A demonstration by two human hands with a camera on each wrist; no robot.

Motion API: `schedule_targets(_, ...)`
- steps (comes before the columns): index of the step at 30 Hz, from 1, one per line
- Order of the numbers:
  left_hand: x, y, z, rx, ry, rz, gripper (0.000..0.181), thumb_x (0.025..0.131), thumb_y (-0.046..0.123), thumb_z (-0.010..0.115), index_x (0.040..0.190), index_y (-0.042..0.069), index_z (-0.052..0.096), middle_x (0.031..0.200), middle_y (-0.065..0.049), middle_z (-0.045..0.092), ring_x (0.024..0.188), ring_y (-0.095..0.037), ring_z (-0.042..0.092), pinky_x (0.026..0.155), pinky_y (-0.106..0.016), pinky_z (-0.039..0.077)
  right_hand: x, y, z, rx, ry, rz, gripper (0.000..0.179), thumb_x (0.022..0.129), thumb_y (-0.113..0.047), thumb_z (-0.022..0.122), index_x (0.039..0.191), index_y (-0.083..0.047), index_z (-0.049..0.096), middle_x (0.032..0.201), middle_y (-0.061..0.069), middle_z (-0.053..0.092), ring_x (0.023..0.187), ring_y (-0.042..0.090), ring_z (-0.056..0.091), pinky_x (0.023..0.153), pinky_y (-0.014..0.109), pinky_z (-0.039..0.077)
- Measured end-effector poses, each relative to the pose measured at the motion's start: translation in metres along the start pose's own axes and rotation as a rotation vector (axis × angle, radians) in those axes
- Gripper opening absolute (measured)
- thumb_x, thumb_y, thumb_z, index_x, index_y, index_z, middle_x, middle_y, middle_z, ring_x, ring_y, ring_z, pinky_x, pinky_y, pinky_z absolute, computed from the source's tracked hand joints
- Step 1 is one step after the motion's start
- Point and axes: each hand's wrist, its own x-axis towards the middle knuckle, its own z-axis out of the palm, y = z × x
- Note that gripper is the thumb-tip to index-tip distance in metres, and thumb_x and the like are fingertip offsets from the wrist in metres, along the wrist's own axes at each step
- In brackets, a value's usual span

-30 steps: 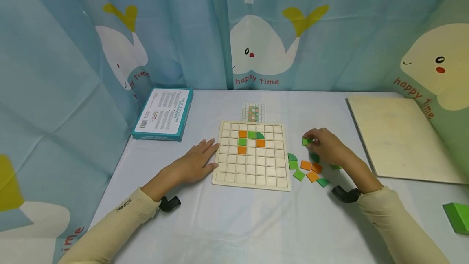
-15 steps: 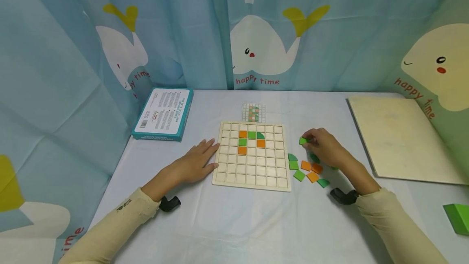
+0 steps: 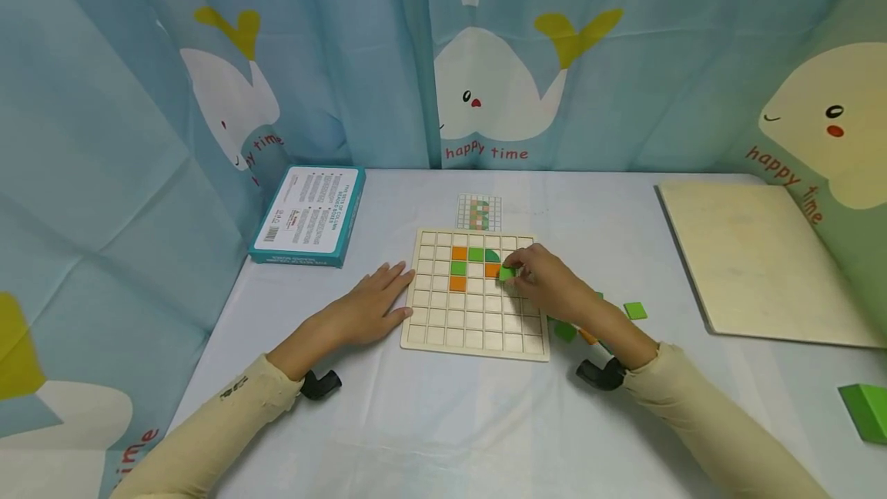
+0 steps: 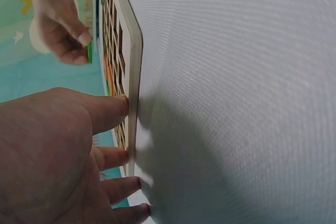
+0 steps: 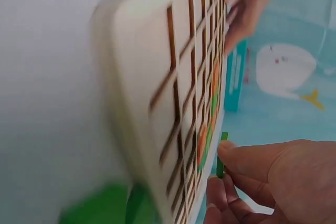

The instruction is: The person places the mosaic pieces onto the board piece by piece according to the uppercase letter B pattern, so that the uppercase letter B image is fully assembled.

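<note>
Right hand [image 3: 547, 281] just moved: swung in from above the loose tiles, now over the right part of the grid board [image 3: 483, 322]. Right fingers narrow, thumb and fingertips pinching a green tile [image 3: 507, 274] by its edges. In the head view the tile overlaps the right side of a seated orange tile [image 3: 491, 270], just left of the fingertips. Wrist views show a gap under it, so I judge it not seated. Exact cell below: can't tell, fingers block it.

Left hand [image 3: 370, 305] unchanged: fingers spread, thumb and fingertips at the board's left edge, probably steadying it.

Meaning: picking looks done for this tile, work is at the placing stage. Six pieces sit in the grid left of the right fingertips, nearest a green quarter-round [image 3: 492, 256] just beyond the pinch. Pattern card [image 3: 479, 206] farther beyond. A spare green square [image 3: 635, 310] lies well right of the fingers; other spares partly hidden under the right forearm
</note>
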Motion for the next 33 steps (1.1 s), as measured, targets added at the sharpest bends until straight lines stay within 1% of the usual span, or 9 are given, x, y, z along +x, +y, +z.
schedule_targets(3, -0.001, 0.0, 0.0, -0.002, -0.001, 0.001, 0.071, 0.111, 0.041, 0.051, 0.169, 0.009, 0.025, 0.176, -0.015, 0.016, 0.163, -0.039, 0.012, 0.129, -0.062, 0.019, 0.008, -0.007, 0.011, -0.014, -0.01, -0.032, 0.024, 0.101, -0.003, 0.069, 0.124, 0.004, 0.066, 0.117, 0.018, 0.061, 0.099, 0.025, 0.062, 0.086, 0.039, 0.057)
schedule_targets(8, 0.001, -0.003, 0.001, 0.01, -0.015, -0.009, 0.072, 0.111, 0.044, 0.05, 0.169, 0.011, 0.023, 0.177, -0.013, 0.014, 0.164, -0.038, 0.01, 0.129, -0.06, 0.018, 0.018, -0.015, 0.026, -0.038, -0.011, -0.05, 0.02, 0.1, -0.005, 0.071, 0.119, 0.001, 0.066, 0.112, 0.013, 0.063, 0.098, 0.023, 0.06, 0.084, 0.037, 0.056)
schedule_targets(13, 0.002, -0.003, 0.002, 0.01, -0.016, -0.011, 0.072, 0.111, 0.044, 0.049, 0.169, 0.012, 0.023, 0.177, -0.012, 0.014, 0.164, -0.037, 0.01, 0.13, -0.059, 0.017, 0.02, -0.022, 0.035, -0.085, -0.02, -0.065, 0.013, 0.099, -0.003, 0.073, 0.112, -0.001, 0.07, 0.112, 0.012, 0.063, 0.095, 0.021, 0.063, 0.083, 0.033, 0.058)
schedule_targets(17, 0.003, -0.002, 0.002, 0.008, -0.013, -0.011, 0.071, 0.111, 0.044, 0.05, 0.169, 0.012, 0.024, 0.177, -0.012, 0.015, 0.164, -0.037, 0.01, 0.13, -0.059, 0.018, 0.019, -0.027, 0.04, -0.114, -0.002, -0.1, 0.015, 0.097, 0.004, 0.071, 0.112, 0.001, 0.069, 0.114, 0.015, 0.062, 0.092, 0.022, 0.065, 0.081, 0.031, 0.059)
schedule_targets(21, 0.002, -0.001, 0.001, 0.008, -0.011, -0.01, 0.071, 0.111, 0.043, 0.05, 0.169, 0.011, 0.024, 0.177, -0.013, 0.015, 0.164, -0.037, 0.011, 0.13, -0.059, 0.018, 0.017, -0.031, 0.041, -0.135, 0.021, -0.113, 0.019, 0.096, 0.007, 0.071, 0.114, 0.002, 0.068, 0.114, 0.015, 0.063, 0.095, 0.024, 0.065, 0.082, 0.032, 0.059)
schedule_targets(24, 0.001, -0.001, 0.0, 0.01, -0.015, -0.016, 0.072, 0.111, 0.044, 0.05, 0.169, 0.012, 0.024, 0.177, -0.012, 0.015, 0.164, -0.036, 0.01, 0.13, -0.059, 0.018, 0.016, -0.032, 0.042, -0.137, 0.017, -0.093, 0.019, 0.097, 0.005, 0.071, 0.115, 0.002, 0.069, 0.117, 0.015, 0.061, 0.093, 0.023, 0.063, 0.082, 0.032, 0.058)
schedule_targets(27, 0.0, -0.001, 0.0, 0.015, -0.014, -0.017, 0.071, 0.111, 0.044, 0.051, 0.169, 0.012, 0.024, 0.177, -0.012, 0.015, 0.164, -0.037, 0.011, 0.13, -0.059, 0.018, 0.016, -0.031, 0.04, -0.108, -0.004, -0.068, 0.018, 0.098, 0.002, 0.071, 0.116, 0.001, 0.071, 0.125, 0.017, 0.056, 0.089, 0.02, 0.061, 0.08, 0.032, 0.057)
schedule_targets(30, 0.001, -0.001, 0.0, 0.016, -0.012, -0.015, 0.071, 0.111, 0.044, 0.05, 0.169, 0.012, 0.024, 0.177, -0.013, 0.015, 0.164, -0.037, 0.011, 0.13, -0.059, 0.018, 0.013, -0.028, 0.033, -0.077, -0.019, -0.046, 0.019, 0.101, -0.003, 0.07, 0.12, -0.001, 0.071, 0.129, 0.017, 0.052, 0.091, 0.019, 0.062, 0.083, 0.034, 0.057)
schedule_targets(33, 0.002, -0.002, 0.0, 0.015, -0.012, -0.012, 0.071, 0.111, 0.044, 0.05, 0.169, 0.012, 0.024, 0.177, -0.012, 0.015, 0.164, -0.037, 0.011, 0.13, -0.059, 0.018, 0.007, -0.022, 0.02, -0.061, -0.013, -0.019, 0.02, 0.102, -0.007, 0.068, 0.121, -0.002, 0.07, 0.126, 0.016, 0.055, 0.097, 0.022, 0.063, 0.087, 0.039, 0.057)
